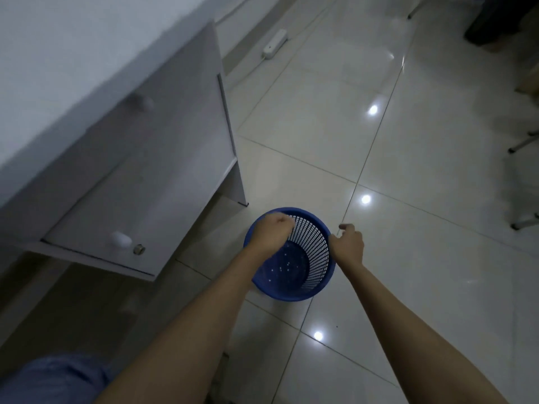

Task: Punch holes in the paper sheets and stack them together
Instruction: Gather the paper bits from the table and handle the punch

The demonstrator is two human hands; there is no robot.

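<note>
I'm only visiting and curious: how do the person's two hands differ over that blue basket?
The left hand is over the blue basket's mouth, near its far rim, while the right hand sits at its right rim, partly outside. The left hand is curled into a closed fist; the right hand's fingers are more loosely bent. Whether either holds anything cannot be told. Both are bare and reach down from outstretched arms.

We're looking at a dim, bluish-grey scene. Small bright ceiling-light reflections glare off the glossy pale floor tiles, scattered right of the white desk drawer unit. That unit smears with motion blur and bows at the frame's left edge; deep shadow pools beneath it.
</note>
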